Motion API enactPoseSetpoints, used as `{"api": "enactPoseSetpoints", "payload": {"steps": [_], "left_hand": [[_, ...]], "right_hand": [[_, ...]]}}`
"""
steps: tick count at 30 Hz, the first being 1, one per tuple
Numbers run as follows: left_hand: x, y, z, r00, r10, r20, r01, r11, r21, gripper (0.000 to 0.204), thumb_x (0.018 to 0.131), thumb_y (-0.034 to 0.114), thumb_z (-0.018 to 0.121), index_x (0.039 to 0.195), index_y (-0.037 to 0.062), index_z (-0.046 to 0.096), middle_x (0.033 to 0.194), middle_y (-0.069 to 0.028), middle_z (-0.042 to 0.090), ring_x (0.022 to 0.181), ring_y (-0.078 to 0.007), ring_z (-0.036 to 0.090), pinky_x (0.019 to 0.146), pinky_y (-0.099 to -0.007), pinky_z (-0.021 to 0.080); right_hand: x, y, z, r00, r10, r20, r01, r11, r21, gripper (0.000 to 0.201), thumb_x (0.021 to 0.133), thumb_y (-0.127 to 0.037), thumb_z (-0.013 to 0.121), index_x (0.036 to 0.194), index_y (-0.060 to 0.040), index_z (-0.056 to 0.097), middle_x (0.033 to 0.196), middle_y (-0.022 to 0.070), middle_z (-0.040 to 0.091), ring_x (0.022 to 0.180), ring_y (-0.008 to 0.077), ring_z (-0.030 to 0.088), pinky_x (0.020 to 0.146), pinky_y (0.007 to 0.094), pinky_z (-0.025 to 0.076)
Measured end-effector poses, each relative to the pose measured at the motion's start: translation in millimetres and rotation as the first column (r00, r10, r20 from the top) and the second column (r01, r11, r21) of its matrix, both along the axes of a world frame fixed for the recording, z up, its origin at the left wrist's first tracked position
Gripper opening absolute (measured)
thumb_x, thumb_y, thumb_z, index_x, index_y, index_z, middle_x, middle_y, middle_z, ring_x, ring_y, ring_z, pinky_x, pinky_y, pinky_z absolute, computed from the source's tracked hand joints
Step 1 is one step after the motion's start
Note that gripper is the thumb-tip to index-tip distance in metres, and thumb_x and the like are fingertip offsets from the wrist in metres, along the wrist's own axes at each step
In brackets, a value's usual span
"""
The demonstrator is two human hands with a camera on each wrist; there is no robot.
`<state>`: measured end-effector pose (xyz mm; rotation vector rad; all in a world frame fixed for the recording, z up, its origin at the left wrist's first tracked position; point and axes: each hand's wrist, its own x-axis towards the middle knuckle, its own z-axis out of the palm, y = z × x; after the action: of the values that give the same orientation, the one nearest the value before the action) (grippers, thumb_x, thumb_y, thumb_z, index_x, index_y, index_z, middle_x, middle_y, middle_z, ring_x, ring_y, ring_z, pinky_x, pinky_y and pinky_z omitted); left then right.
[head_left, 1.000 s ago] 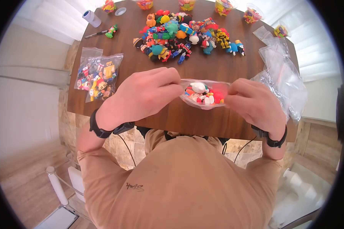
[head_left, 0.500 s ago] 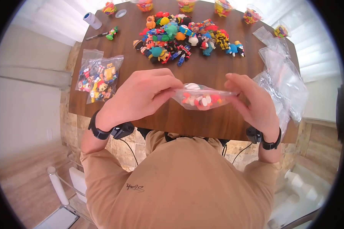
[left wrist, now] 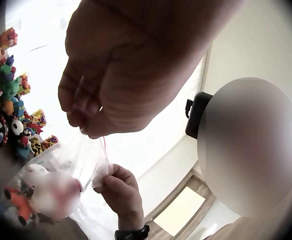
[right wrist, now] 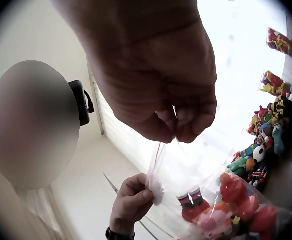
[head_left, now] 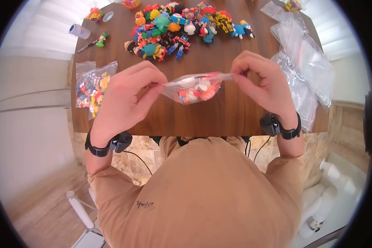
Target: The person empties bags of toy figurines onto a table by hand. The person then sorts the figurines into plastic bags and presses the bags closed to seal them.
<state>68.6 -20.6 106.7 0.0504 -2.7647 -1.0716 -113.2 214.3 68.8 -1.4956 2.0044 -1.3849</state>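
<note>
A clear zip bag [head_left: 196,91] with small toy figures inside hangs between the two hands over the front of the table. My left hand [head_left: 130,97] pinches one top corner between thumb and fingers. At the opposite corner, my right hand [head_left: 262,80] pinches the edge, its thumb and forefinger forming a ring. The top edge is drawn straight between them. A red line runs along the bag's strip [right wrist: 158,152] in the right wrist view. White and red figures [left wrist: 56,192] show through the plastic in the left wrist view.
A heap of toy figures [head_left: 173,29] covers the table's far middle. Filled bags [head_left: 87,89] lie at the left, flat clear bags [head_left: 306,62] at the right. A white cylinder [head_left: 79,31], a pen [head_left: 87,46] and a green figure [head_left: 101,40] lie back left, near a colourful cup [head_left: 94,14].
The bag's mouth, a wide oval earlier, is now drawn flat. My right hand loosened its fingers, then pinched the corner. Both hands moved farther apart and away from the body; the head view shifted.
</note>
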Motion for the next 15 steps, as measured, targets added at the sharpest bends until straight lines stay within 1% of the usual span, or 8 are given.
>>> {"api": "enactPoseSetpoints", "payload": {"steps": [4,6,10,12,13,15], "left_hand": [[2,-2,-3,1.0,-0.016,0.006,0.016,1.0,-0.025,0.008,0.083,-0.004,0.064,0.089,0.0014,0.063,0.084,-0.0082,0.062,0.074,-0.024,0.062,0.063,-0.0309,0.049],[3,-3,-4,1.0,-0.012,-0.019,0.011,0.998,-0.058,0.009,0.083,-0.005,0.064,0.089,0.0011,0.062,0.084,-0.0081,0.062,0.075,-0.0224,0.062,0.063,-0.0304,0.049],[11,-2,-1,0.999,0.043,0.014,-0.043,0.999,-0.003,0.009,0.083,-0.005,0.063,0.089,0.0003,0.061,0.084,-0.0077,0.062,0.076,-0.0205,0.061,0.066,-0.0301,0.048],[18,-6,1,0.998,0.065,-0.004,-0.065,0.998,0.02,0.009,0.083,-0.006,0.063,0.09,-0.0005,0.061,0.084,-0.0072,0.061,0.077,-0.0195,0.058,0.07,-0.0294,0.047],[21,-6,1,0.998,0.065,0.003,-0.065,0.998,0.021,0.011,0.082,-0.007,0.063,0.09,-0.0009,0.06,0.084,-0.0073,0.061,0.077,-0.0199,0.056,0.072,-0.0286,0.046],[23,-8,-2,0.998,0.059,0.033,-0.059,0.998,0.012,0.012,0.082,-0.007,0.062,0.092,-0.0009,0.061,0.085,-0.0078,0.061,0.078,-0.0201,0.057,0.073,-0.0289,0.047]], "right_hand": [[3,-2,-1,1.0,-0.009,0.007,0.009,1.0,-0.027,0.007,0.085,-0.003,0.065,0.091,0.0,0.062,0.083,0.0078,0.061,0.071,0.0185,0.062,0.066,0.0291,0.05],[4,-3,-1,0.999,-0.005,-0.05,0.003,0.999,-0.045,0.008,0.085,-0.003,0.065,0.092,-0.0004,0.061,0.082,0.0083,0.061,0.071,0.0195,0.062,0.066,0.0296,0.05],[15,-4,4,0.999,0.001,-0.035,-0.002,1.0,-0.028,0.008,0.085,-0.003,0.065,0.091,-0.001,0.06,0.082,0.0088,0.06,0.071,0.0206,0.062,0.066,0.0301,0.05],[24,-1,9,0.999,0.032,-0.019,-0.033,0.999,-0.025,0.011,0.081,0.008,0.06,0.09,0.0017,0.058,0.086,0.0066,0.059,0.077,0.0176,0.056,0.07,0.027,0.046],[24,-3,7,0.999,0.036,-0.007,-0.036,0.999,-0.023,0.011,0.081,0.008,0.06,0.09,0.0017,0.058,0.086,0.0066,0.059,0.077,0.0176,0.056,0.07,0.027,0.046],[24,-6,3,0.996,0.053,-0.067,-0.053,0.999,0.012,0.012,0.081,0.009,0.06,0.09,0.0018,0.058,0.086,0.0076,0.059,0.077,0.0191,0.056,0.07,0.0274,0.046]]}}
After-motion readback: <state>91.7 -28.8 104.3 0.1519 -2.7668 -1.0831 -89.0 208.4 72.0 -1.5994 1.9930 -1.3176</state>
